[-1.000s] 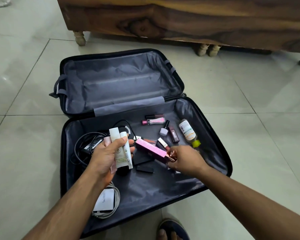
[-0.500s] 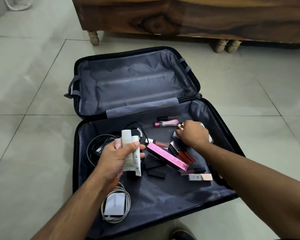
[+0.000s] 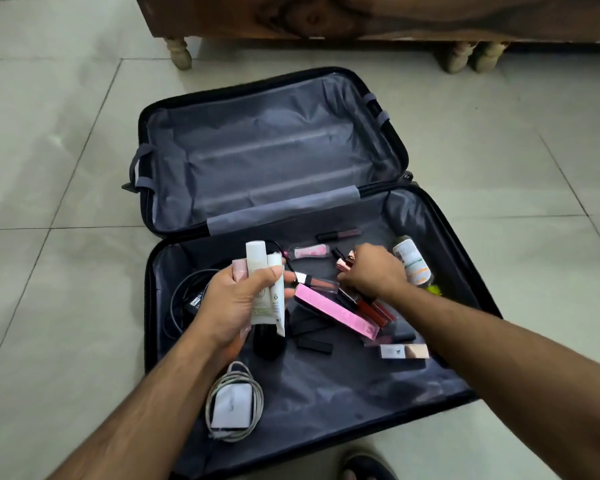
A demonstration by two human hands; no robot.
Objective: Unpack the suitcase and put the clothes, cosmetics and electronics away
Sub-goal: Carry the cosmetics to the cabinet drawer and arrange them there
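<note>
The suitcase (image 3: 440,244) lies open flat on the tiled floor (image 3: 49,168), its far half bare grey lining, its near half holding everything loose. Floor shows on the left, on the right and beyond the lid, up to a wooden bed frame (image 3: 361,19) on turned legs; a sandalled foot (image 3: 364,467) sits just off the near rim. Inside the near half, the lower right of the lining is open, while the things crowd the middle and far side. The left hand (image 3: 236,303) is raised over the left part, palm toward the camera, fingers and thumb clamped on three tubes (image 3: 267,292) held upright together: two white, one pale pink behind them. The right hand (image 3: 374,271) reaches in from the right with knuckles up, fingers curled round a rose-gold capped item (image 3: 345,263); what else it may grip is hidden. Beside it a labelled bottle (image 3: 413,261) lies against the right wall. One long pink box (image 3: 336,315) lies slantwise in the middle, touching two red glosses (image 3: 371,308). Two more glosses lie near the hinge, one clear pink (image 3: 309,251) and one dark (image 3: 338,234). A white charger (image 3: 232,407) ringed by its coiled cable lies near the front left, and a black cable (image 3: 187,292) loops behind the left hand. Small black pieces (image 3: 314,346) and a white and gold box (image 3: 404,351) lie near the pink box's near end.
</note>
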